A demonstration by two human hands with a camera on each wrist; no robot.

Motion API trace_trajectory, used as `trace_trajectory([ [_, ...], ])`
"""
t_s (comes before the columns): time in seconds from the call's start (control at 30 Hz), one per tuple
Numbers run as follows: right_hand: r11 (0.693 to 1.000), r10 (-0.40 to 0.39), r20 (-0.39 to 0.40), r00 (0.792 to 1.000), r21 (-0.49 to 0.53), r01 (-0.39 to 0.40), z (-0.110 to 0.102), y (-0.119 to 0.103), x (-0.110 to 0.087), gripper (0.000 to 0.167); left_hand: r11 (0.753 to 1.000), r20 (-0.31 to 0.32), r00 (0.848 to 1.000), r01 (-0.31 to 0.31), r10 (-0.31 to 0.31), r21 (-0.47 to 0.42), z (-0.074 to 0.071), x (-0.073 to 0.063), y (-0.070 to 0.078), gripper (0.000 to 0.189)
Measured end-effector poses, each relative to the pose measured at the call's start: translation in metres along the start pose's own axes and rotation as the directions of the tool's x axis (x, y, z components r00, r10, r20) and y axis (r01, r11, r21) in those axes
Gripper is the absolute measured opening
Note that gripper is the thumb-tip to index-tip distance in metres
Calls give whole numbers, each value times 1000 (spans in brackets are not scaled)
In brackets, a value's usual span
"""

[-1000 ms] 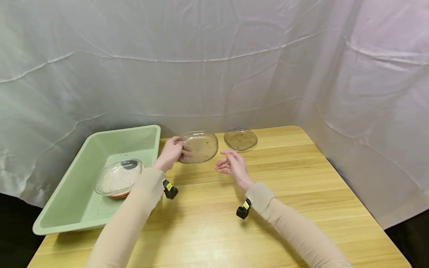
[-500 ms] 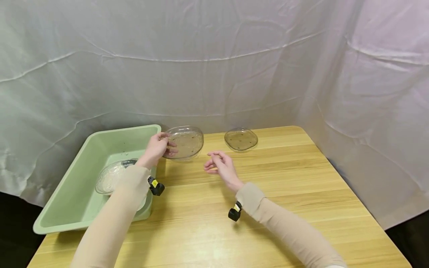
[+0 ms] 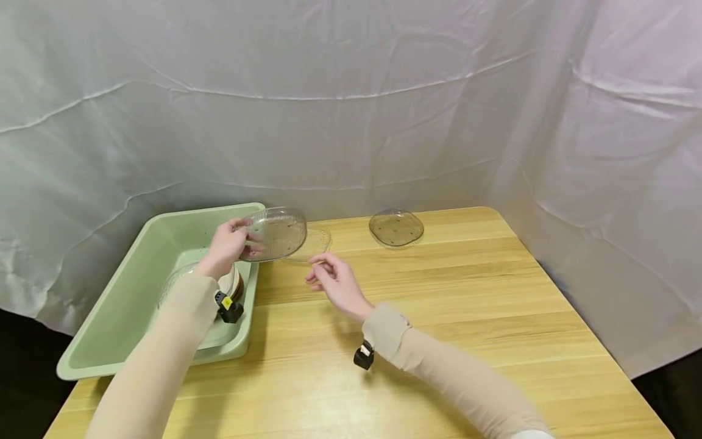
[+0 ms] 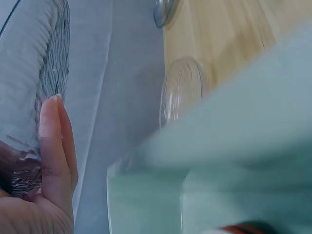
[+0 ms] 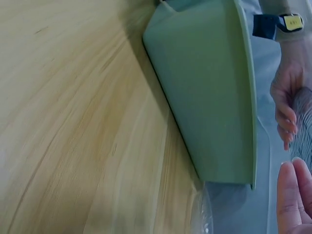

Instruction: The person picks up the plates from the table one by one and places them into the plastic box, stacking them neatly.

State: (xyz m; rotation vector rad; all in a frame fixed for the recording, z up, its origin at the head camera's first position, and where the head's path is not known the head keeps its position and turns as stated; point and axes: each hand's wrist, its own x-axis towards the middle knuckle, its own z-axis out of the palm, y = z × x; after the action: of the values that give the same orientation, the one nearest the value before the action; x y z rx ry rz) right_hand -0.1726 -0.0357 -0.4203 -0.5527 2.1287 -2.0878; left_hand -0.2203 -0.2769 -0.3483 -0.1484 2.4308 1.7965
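Observation:
My left hand (image 3: pixel 226 244) grips a clear glass plate (image 3: pixel 281 233) by its left edge, raised at the right rim of the green tub (image 3: pixel 106 305). In the left wrist view the ribbed underside of this plate (image 4: pixel 29 73) shows beside straight fingers (image 4: pixel 54 141). My right hand (image 3: pixel 340 285) hovers over the table with loosely bent fingers and holds nothing. Behind the raised plate, a second clear plate (image 3: pixel 317 244) lies on the table. In the tub are another clear plate (image 3: pixel 174 281) and a pale, brown-edged dish (image 3: pixel 233 281), partly hidden by my left arm.
A smaller, smoky glass plate (image 3: pixel 396 228) lies near the back edge of the wooden table (image 3: pixel 466 292). A grey-white curtain (image 3: pixel 351 146) hangs directly behind the table and along its right side.
The clear plate has been lifted off the one beneath it and carried left to the tub's rim in my left hand. My right hand has moved left too, still holding nothing.

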Motion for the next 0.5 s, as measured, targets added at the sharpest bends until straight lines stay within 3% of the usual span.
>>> trace_trajectory([
  [0.23,986,-80,88,993,-141,92,20,-2,-2,26,1000,-14,1000,-5,6,16,-20,-8,-6,52],
  [0.4,949,-115,160,980,-274,156,34,-2,-4,26,1000,-29,999,13,-13,9,-36,-13,-14,54],
  [0.5,919,-141,234,962,-331,216,42,-3,-5,28,999,-36,999,38,-38,14,-47,-15,-20,55],
])
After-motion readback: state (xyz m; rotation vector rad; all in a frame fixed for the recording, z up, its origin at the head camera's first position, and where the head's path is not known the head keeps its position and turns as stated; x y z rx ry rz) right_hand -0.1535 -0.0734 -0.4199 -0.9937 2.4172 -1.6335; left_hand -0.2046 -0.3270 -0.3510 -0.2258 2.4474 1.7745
